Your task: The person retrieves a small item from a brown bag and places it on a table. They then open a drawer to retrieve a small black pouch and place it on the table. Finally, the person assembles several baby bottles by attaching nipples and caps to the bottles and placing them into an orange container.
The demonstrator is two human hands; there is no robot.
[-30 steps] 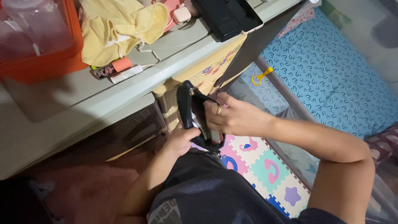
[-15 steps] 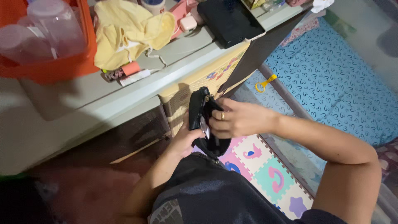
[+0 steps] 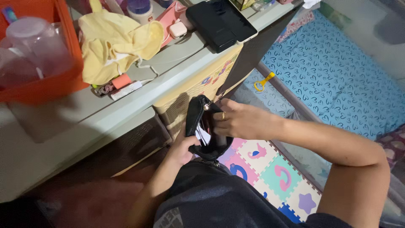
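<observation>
A small black zip pouch [image 3: 201, 126] is held open in front of my body, with white paper showing inside it. My left hand [image 3: 182, 148] grips the pouch from below. My right hand [image 3: 237, 120], wearing a ring, has its fingers at the pouch's open mouth, on the right side. Both hands are just in front of a pale grey plastic drawer unit [image 3: 126, 105], below its top edge.
On the drawer unit's top lie a yellow cloth [image 3: 114, 42], an orange bin [image 3: 42, 80] with clear plastic containers, a black tablet [image 3: 221, 23] and small items. A blue patterned mattress [image 3: 337, 71] lies to the right. Coloured foam puzzle mats [image 3: 278, 177] cover the floor.
The pouch has opened wider and white paper now shows inside. My right hand's fingers have moved to its open mouth. The view has shifted slightly toward the drawer top.
</observation>
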